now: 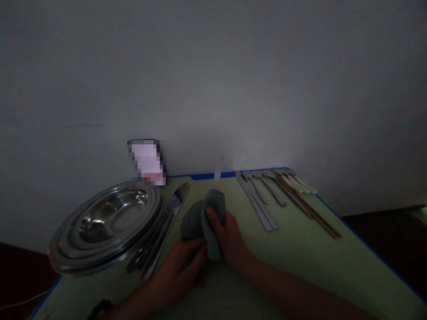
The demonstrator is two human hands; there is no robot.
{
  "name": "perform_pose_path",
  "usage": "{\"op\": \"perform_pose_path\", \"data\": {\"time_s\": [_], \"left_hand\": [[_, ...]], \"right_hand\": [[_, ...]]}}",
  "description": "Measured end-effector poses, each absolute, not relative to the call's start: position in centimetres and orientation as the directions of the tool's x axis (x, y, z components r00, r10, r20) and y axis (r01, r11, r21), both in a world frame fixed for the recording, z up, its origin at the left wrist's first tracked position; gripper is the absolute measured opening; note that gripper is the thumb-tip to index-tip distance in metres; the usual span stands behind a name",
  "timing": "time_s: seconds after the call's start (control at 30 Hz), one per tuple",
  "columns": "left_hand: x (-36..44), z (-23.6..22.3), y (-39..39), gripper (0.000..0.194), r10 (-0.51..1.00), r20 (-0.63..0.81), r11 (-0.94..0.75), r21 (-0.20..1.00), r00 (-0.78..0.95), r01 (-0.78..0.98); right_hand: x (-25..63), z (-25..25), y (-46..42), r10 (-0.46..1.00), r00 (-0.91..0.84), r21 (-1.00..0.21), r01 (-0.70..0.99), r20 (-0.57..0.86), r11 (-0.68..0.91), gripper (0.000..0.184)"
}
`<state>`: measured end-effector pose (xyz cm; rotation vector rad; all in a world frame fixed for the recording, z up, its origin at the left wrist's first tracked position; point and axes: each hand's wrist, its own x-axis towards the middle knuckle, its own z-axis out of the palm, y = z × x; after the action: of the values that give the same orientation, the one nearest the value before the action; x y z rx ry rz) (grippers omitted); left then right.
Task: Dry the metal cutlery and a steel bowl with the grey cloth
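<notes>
A grey-green checked cloth (213, 222) is wrapped around a table knife (218, 172), whose pale, blurred blade sticks up above the folds. My right hand (231, 238) is closed on the cloth, thumb pressed along its front. Lower down, my left hand (185, 266) has its fingers curled at the bottom of the bundle, in line with the knife; the handle is hidden there. Part of the cloth bulges out over the left knuckles. Closest to the left hand lies a group of knives (167, 222); to the right of the right hand are two more knives (256, 204).
Stacked metal plates (113, 218) stand at the left of the green table (283, 266). A phone (147, 160) leans against the wall behind them. Spoons or forks (271, 191), wooden chopsticks (313, 213) and white-handled cutlery (300, 183) lie on the right.
</notes>
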<state>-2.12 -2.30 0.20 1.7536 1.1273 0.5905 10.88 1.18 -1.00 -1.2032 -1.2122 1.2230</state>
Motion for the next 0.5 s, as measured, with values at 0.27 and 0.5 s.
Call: {"op": "perform_pose_path", "data": {"time_s": [0.27,0.5], "left_hand": [[-2.4,-0.3,-2.9,0.036,0.796,-0.087,-0.353,0.736,0.598,0.577],[-2.0,0.8,-3.2,0.018,0.859,-0.095,-0.193,0.850,0.502,0.490]], "right_hand": [[12.3,-1.6,3.6,0.997,0.052,-0.990,-0.127,-0.062,-0.055,0.046],[12.6,-0.6,3.8,0.998,0.056,-0.998,-0.057,-0.024,-0.020,0.045]]}}
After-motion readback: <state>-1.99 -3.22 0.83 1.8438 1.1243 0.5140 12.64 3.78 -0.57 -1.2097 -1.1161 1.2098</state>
